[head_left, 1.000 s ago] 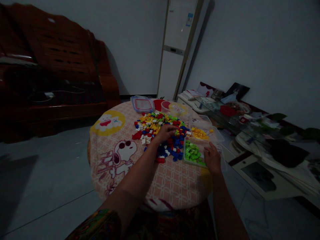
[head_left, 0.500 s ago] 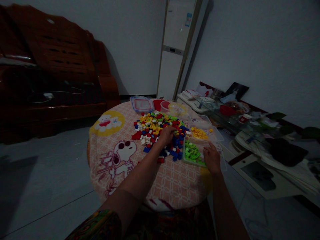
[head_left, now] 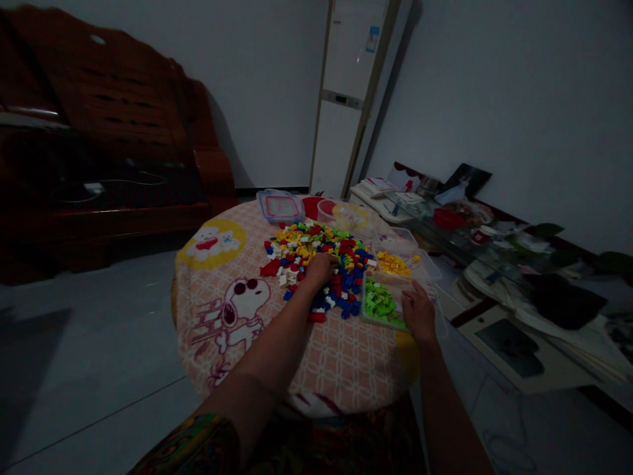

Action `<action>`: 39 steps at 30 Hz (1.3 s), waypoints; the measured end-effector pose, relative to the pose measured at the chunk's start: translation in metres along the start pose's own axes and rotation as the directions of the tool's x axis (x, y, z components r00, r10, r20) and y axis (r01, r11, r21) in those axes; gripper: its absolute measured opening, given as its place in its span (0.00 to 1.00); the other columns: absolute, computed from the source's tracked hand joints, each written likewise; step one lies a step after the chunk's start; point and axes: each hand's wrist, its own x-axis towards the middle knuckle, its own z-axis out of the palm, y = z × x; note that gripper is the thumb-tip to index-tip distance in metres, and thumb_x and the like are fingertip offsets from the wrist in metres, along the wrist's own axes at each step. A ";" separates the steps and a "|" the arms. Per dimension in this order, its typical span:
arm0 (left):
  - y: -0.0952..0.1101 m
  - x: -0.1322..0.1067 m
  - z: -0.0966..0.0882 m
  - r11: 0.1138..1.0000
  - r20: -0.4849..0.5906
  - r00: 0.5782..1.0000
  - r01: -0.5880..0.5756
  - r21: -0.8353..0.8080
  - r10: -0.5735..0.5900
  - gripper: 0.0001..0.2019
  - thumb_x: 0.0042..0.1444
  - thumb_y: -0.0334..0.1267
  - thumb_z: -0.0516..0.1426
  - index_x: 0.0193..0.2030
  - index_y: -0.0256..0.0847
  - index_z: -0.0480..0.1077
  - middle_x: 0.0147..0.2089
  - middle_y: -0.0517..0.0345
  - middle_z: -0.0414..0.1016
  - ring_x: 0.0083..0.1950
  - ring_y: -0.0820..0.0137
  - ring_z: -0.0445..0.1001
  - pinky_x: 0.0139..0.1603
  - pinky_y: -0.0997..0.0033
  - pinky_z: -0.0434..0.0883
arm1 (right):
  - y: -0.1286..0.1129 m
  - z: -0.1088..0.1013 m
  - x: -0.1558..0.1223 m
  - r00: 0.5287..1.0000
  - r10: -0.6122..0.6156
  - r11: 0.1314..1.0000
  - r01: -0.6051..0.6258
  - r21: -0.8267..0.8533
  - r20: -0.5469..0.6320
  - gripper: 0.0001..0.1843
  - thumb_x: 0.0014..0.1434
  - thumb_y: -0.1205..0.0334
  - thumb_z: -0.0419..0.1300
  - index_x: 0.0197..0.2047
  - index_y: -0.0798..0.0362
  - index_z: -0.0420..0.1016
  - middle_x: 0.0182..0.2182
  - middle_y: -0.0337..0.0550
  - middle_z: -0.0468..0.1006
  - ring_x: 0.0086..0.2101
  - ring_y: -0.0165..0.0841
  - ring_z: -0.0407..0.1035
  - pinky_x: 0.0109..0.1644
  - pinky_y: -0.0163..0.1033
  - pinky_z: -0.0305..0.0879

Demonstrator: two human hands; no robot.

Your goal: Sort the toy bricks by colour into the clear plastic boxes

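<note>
My left hand (head_left: 320,269) is down on the loose pile of toy building bricks (head_left: 309,241), which are red, blue, yellow, white and green. Its fingers are bent and close together, their tips low among the bricks; anything between them is too dark to make out. At the table's right side my right hand (head_left: 419,310) grips the right edge of a clear plastic box (head_left: 386,322). Green bricks (head_left: 380,300) lie in the left part of that box. Just behind it, yellow bricks (head_left: 394,263) sit in another clear container (head_left: 429,266).
A patterned cloth (head_left: 341,363) covers the round table. Towards its back are a blue-rimmed lidded box (head_left: 281,207) and a clear round tub (head_left: 327,211). A cluttered glass-topped stand (head_left: 420,210) is at the right, a wooden bench (head_left: 133,132) at the left.
My left hand has shifted a little to the left over the brick pile. My right hand stays at the edge of the box with the green bricks.
</note>
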 end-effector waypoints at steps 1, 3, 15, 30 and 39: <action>0.000 0.000 0.000 1.000 -0.006 1.000 0.002 -0.020 -0.002 0.15 0.59 0.32 0.57 0.48 0.48 0.82 0.49 0.54 0.83 0.53 0.62 0.79 0.58 0.65 0.70 | 0.000 0.000 0.000 1.000 -0.003 1.000 0.003 -0.005 0.004 0.19 0.61 0.60 0.51 0.41 0.57 0.83 0.64 0.59 0.69 0.49 0.45 0.76 0.59 0.50 0.68; -0.001 0.001 0.000 0.998 -0.021 1.000 0.010 -0.068 -0.011 0.14 0.59 0.32 0.58 0.48 0.47 0.82 0.49 0.53 0.83 0.53 0.61 0.79 0.58 0.65 0.71 | 0.000 0.000 0.000 1.000 -0.006 1.000 0.006 -0.007 0.004 0.19 0.61 0.60 0.50 0.41 0.57 0.83 0.64 0.60 0.70 0.49 0.45 0.76 0.58 0.50 0.68; 0.005 -0.001 -0.009 0.935 -0.191 0.981 -0.099 -0.341 0.034 0.17 0.54 0.24 0.57 0.45 0.43 0.82 0.48 0.57 0.84 0.51 0.65 0.80 0.57 0.66 0.73 | 0.002 0.001 0.000 1.000 -0.013 1.000 0.013 0.016 -0.027 0.20 0.61 0.59 0.50 0.40 0.57 0.83 0.63 0.58 0.71 0.47 0.44 0.76 0.58 0.50 0.68; 0.059 -0.022 0.018 0.845 -0.094 0.904 -0.424 -0.325 0.417 0.16 0.56 0.26 0.59 0.50 0.42 0.81 0.50 0.54 0.83 0.50 0.67 0.80 0.55 0.69 0.73 | 0.000 0.001 0.000 1.000 -0.013 1.000 0.013 0.014 -0.015 0.20 0.62 0.58 0.50 0.41 0.57 0.83 0.63 0.60 0.70 0.49 0.46 0.76 0.58 0.51 0.68; 0.010 -0.007 -0.006 0.988 -0.182 0.983 -0.065 -0.138 0.039 0.15 0.62 0.31 0.54 0.50 0.42 0.80 0.51 0.49 0.82 0.53 0.61 0.78 0.57 0.63 0.72 | -0.001 0.002 -0.001 1.000 0.014 0.999 -0.014 0.030 0.002 0.19 0.62 0.59 0.50 0.41 0.56 0.82 0.64 0.59 0.69 0.49 0.46 0.76 0.59 0.51 0.67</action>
